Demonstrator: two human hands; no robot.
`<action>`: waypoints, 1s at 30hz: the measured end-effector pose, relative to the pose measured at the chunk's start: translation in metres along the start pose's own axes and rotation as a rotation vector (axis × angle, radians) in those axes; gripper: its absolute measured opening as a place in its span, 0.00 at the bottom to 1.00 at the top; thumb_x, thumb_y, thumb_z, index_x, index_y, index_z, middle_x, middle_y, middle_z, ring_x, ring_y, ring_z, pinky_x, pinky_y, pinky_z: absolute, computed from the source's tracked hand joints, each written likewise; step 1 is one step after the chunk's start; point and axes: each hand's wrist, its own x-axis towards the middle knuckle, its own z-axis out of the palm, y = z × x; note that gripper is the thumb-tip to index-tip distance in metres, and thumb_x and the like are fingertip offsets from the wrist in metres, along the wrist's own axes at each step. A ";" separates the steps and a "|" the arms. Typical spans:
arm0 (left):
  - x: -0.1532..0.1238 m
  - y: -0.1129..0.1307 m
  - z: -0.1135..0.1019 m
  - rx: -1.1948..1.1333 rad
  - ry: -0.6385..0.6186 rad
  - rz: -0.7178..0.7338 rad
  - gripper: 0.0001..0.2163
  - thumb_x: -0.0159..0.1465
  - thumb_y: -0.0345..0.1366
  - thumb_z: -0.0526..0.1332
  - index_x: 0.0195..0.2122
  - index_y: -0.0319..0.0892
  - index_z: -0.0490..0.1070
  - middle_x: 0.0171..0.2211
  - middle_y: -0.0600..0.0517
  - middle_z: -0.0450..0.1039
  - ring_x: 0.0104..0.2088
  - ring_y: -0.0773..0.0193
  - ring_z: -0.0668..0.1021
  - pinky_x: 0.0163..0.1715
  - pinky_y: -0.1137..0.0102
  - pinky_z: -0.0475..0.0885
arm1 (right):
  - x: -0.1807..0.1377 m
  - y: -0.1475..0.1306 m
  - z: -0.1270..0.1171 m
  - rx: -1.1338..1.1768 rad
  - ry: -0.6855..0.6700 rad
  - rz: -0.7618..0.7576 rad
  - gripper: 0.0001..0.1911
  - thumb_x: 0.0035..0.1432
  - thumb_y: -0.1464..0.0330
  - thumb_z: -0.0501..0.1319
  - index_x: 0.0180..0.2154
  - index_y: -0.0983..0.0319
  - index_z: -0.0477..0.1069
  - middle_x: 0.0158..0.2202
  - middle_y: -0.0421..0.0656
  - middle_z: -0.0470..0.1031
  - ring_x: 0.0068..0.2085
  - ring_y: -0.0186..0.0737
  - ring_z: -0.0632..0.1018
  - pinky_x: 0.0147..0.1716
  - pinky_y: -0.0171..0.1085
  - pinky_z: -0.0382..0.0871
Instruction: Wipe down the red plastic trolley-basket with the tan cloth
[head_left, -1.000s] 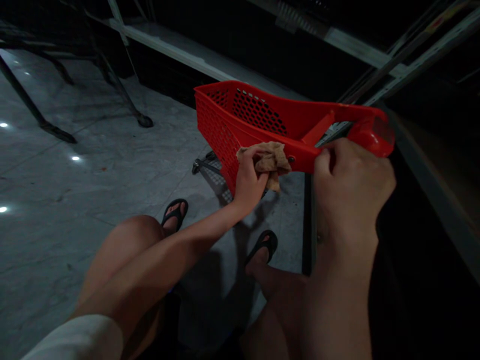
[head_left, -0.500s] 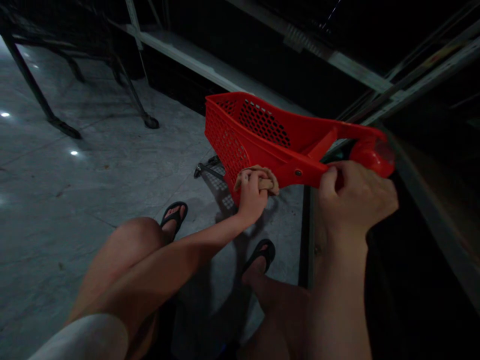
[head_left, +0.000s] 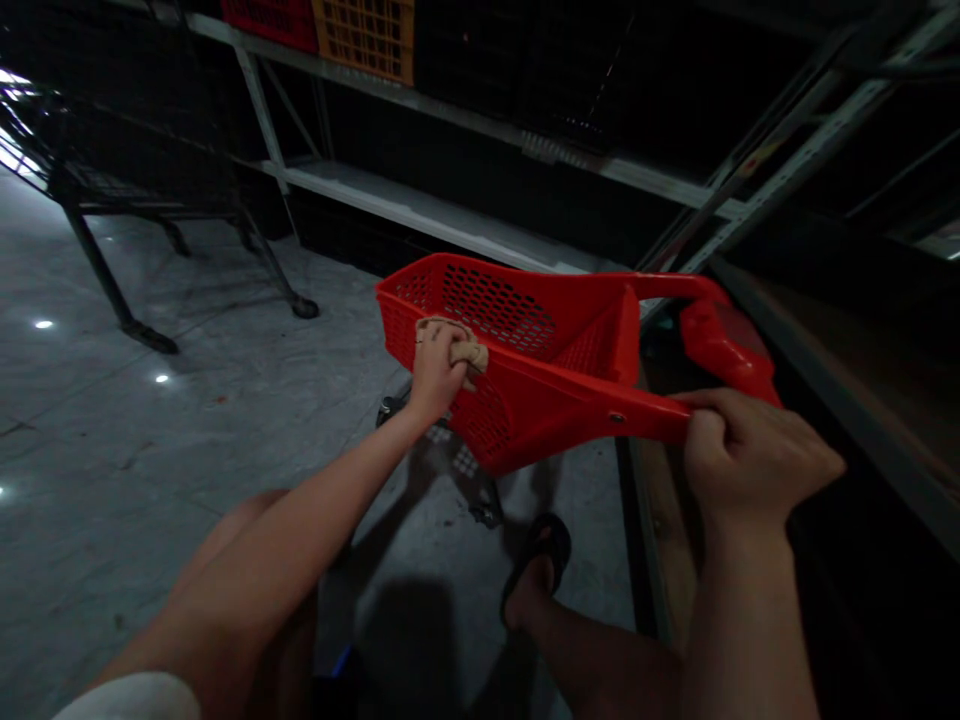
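Observation:
A red plastic shopping cart [head_left: 570, 400] with perforated basket walls stands in front of me, its handle end towards the right. My left hand [head_left: 439, 370] is closed on a tan cloth [head_left: 471, 353] and presses it against the near side wall of the basket, just below the rim. Around the red side arm by the handle, my right hand [head_left: 750, 450] is wrapped, with its fingers partly hidden behind the arm. The basket's inside looks bare where it shows. Wheels on thin metal legs show beneath it.
Behind the cart runs a metal shelf rack [head_left: 420, 215], with a yellow crate [head_left: 365, 38] and a red crate [head_left: 274, 18] on its upper level. A dark wire cart [head_left: 142, 170] stands at left. A wooden ledge [head_left: 667, 530] borders the grey tiled floor [head_left: 247, 410] at right.
My left hand with the cloth has moved left and up along the cart's side, towards its far end. My right hand still grips near the handle. The view has tilted up, showing the crates.

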 end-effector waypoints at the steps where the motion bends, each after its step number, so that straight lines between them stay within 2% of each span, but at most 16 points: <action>1: 0.003 -0.004 -0.002 0.000 0.045 -0.034 0.16 0.52 0.20 0.59 0.36 0.49 0.66 0.43 0.47 0.73 0.50 0.49 0.73 0.56 0.49 0.69 | 0.001 0.002 -0.001 -0.014 0.010 0.037 0.14 0.54 0.72 0.54 0.30 0.59 0.80 0.26 0.46 0.78 0.30 0.47 0.76 0.32 0.41 0.59; 4: 0.003 -0.004 -0.003 0.001 0.193 -0.176 0.15 0.53 0.20 0.57 0.36 0.48 0.65 0.44 0.46 0.73 0.50 0.49 0.73 0.57 0.48 0.68 | 0.004 -0.001 -0.003 -0.093 -0.004 0.073 0.14 0.56 0.71 0.53 0.29 0.59 0.78 0.26 0.47 0.76 0.31 0.48 0.73 0.34 0.44 0.56; 5: -0.001 0.001 0.000 0.004 0.210 -0.203 0.15 0.53 0.21 0.57 0.37 0.48 0.65 0.45 0.46 0.72 0.51 0.49 0.73 0.58 0.48 0.68 | 0.006 -0.007 -0.001 -0.112 -0.033 0.046 0.13 0.57 0.70 0.53 0.30 0.59 0.77 0.27 0.48 0.76 0.33 0.49 0.73 0.35 0.44 0.56; 7: -0.015 0.019 0.010 0.011 0.167 -0.194 0.16 0.54 0.21 0.57 0.40 0.48 0.65 0.47 0.46 0.70 0.53 0.49 0.72 0.60 0.48 0.67 | 0.008 -0.024 0.005 -0.116 -0.122 -0.040 0.13 0.61 0.69 0.53 0.32 0.59 0.76 0.32 0.48 0.78 0.36 0.50 0.73 0.38 0.45 0.56; 9: -0.035 0.047 0.025 -0.004 0.034 -0.115 0.17 0.56 0.22 0.58 0.44 0.47 0.67 0.49 0.46 0.69 0.55 0.49 0.72 0.62 0.48 0.67 | 0.010 -0.043 0.016 -0.091 -0.198 -0.105 0.12 0.64 0.68 0.53 0.35 0.60 0.75 0.35 0.50 0.79 0.37 0.49 0.73 0.39 0.45 0.55; 12: -0.063 0.089 0.048 -0.102 -0.286 0.080 0.21 0.59 0.24 0.61 0.53 0.46 0.67 0.55 0.43 0.67 0.59 0.49 0.71 0.62 0.52 0.71 | 0.012 -0.064 0.034 -0.071 -0.250 -0.141 0.14 0.68 0.67 0.52 0.35 0.62 0.74 0.35 0.51 0.79 0.36 0.48 0.73 0.38 0.45 0.53; 15: -0.067 0.104 0.059 -0.079 -0.474 0.216 0.19 0.63 0.26 0.61 0.54 0.45 0.69 0.57 0.41 0.69 0.59 0.48 0.72 0.61 0.52 0.72 | 0.013 -0.067 0.044 -0.074 -0.255 -0.161 0.17 0.70 0.67 0.50 0.35 0.62 0.74 0.34 0.50 0.79 0.36 0.47 0.74 0.39 0.45 0.53; 17: -0.058 0.094 0.055 -0.008 -0.513 0.276 0.17 0.63 0.25 0.60 0.52 0.46 0.71 0.56 0.43 0.71 0.58 0.49 0.74 0.61 0.53 0.72 | 0.013 -0.062 0.046 -0.073 -0.244 -0.165 0.18 0.71 0.67 0.49 0.34 0.62 0.74 0.34 0.49 0.79 0.36 0.46 0.74 0.41 0.45 0.54; 19: -0.044 0.074 0.042 0.055 -0.519 0.319 0.17 0.62 0.24 0.59 0.51 0.46 0.72 0.56 0.44 0.72 0.59 0.50 0.74 0.61 0.55 0.72 | 0.013 -0.057 0.046 -0.072 -0.228 -0.165 0.18 0.71 0.66 0.49 0.34 0.62 0.74 0.33 0.49 0.79 0.35 0.45 0.74 0.42 0.45 0.55; 24: -0.016 0.014 -0.006 0.125 -0.441 0.328 0.22 0.57 0.22 0.60 0.52 0.47 0.71 0.56 0.46 0.73 0.58 0.51 0.74 0.60 0.56 0.71 | 0.011 -0.046 0.045 -0.019 -0.214 -0.143 0.17 0.70 0.65 0.50 0.32 0.60 0.73 0.32 0.47 0.79 0.35 0.45 0.73 0.46 0.46 0.56; 27: 0.001 -0.020 -0.041 0.157 -0.262 0.208 0.21 0.54 0.22 0.60 0.48 0.49 0.70 0.53 0.49 0.73 0.55 0.52 0.74 0.58 0.56 0.72 | 0.010 -0.037 0.044 0.040 -0.232 -0.086 0.16 0.68 0.65 0.50 0.31 0.59 0.73 0.32 0.46 0.78 0.36 0.46 0.73 0.47 0.47 0.57; 30: 0.018 -0.049 -0.072 0.212 -0.078 0.075 0.17 0.53 0.22 0.58 0.41 0.49 0.68 0.49 0.46 0.72 0.55 0.48 0.73 0.58 0.49 0.69 | 0.009 -0.030 0.045 0.056 -0.234 -0.031 0.15 0.66 0.65 0.51 0.30 0.58 0.72 0.30 0.46 0.76 0.36 0.46 0.72 0.47 0.48 0.56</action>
